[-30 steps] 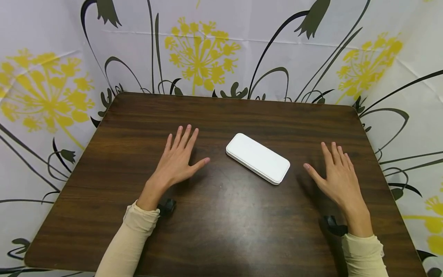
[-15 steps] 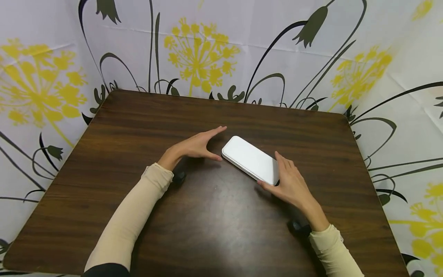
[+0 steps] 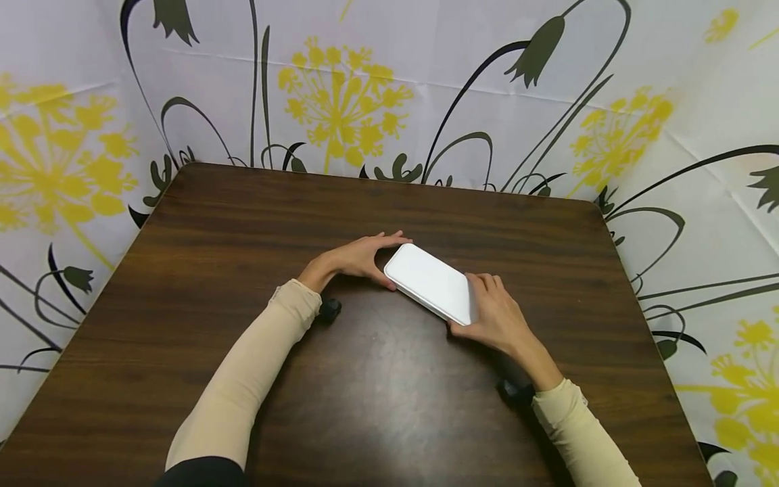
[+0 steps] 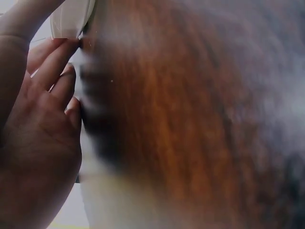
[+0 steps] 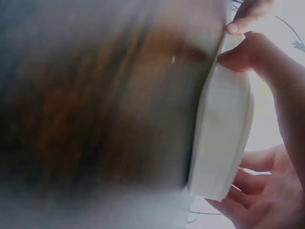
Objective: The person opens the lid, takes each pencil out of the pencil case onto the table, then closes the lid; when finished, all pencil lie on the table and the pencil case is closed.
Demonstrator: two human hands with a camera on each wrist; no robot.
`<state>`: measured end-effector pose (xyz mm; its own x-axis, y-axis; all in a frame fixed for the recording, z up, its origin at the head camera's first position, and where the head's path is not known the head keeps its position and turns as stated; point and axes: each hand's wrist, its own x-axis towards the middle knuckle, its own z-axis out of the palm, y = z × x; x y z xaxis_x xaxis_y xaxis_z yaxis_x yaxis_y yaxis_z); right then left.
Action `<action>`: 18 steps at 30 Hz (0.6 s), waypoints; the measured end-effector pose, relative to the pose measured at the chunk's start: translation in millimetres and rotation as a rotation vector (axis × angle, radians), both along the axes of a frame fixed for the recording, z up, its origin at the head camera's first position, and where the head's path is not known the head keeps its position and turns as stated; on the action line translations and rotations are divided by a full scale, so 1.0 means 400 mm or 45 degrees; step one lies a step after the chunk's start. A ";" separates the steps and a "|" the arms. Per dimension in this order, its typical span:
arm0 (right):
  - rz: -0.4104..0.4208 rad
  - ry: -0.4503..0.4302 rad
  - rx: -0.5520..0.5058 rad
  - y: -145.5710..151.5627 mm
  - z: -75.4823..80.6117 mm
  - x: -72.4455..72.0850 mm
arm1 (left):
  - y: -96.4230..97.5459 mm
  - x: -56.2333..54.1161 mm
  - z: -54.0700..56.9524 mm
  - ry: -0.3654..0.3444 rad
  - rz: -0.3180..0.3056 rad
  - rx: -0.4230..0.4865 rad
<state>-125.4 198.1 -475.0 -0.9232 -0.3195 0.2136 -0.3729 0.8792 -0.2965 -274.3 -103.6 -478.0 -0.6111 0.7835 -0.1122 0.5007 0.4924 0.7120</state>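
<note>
A flat white case [image 3: 428, 284] with rounded corners lies aslant on the brown wooden table [image 3: 377, 406], its lid down. My left hand [image 3: 360, 258] grips its far left end, thumb along the near side and fingers at the far side. At the other end my right hand [image 3: 498, 314] holds the case, thumb near and fingers behind. In the right wrist view the thumb presses the side of the case [image 5: 220, 129], and the fingers show beyond its end. Only a corner of the case [image 4: 69, 19] appears in the left wrist view, above the curled left fingers.
A white curtain [image 3: 462, 34] printed with yellow and dark green flowers hangs behind the table and along its sides. Small black devices are strapped at the left wrist [image 3: 329, 310] and right wrist [image 3: 514, 392].
Both hands have come inward from lying spread on either side of the case. The right reached the case first; the left has since closed round the other end. The view has shifted slightly.
</note>
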 end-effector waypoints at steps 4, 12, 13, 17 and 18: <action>-0.001 0.011 -0.026 0.002 0.001 -0.009 | -0.003 -0.001 -0.005 -0.003 -0.007 0.028; 0.001 0.045 -0.042 0.006 -0.002 -0.020 | 0.002 -0.002 -0.008 0.002 0.001 0.046; 0.002 0.043 -0.041 0.007 -0.001 -0.021 | 0.002 -0.002 -0.007 0.001 0.005 0.047; 0.014 -0.015 -0.051 0.011 0.002 -0.020 | -0.001 -0.003 -0.011 0.001 0.012 0.052; 0.023 -0.036 -0.054 0.013 0.001 -0.019 | -0.002 -0.003 -0.013 0.001 0.013 0.053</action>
<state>-133.1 203.1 -474.6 -0.9232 -0.3273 0.2014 -0.3795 0.8589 -0.3439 -275.5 -104.3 -483.2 -0.6190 0.7814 -0.0790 0.4963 0.4671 0.7318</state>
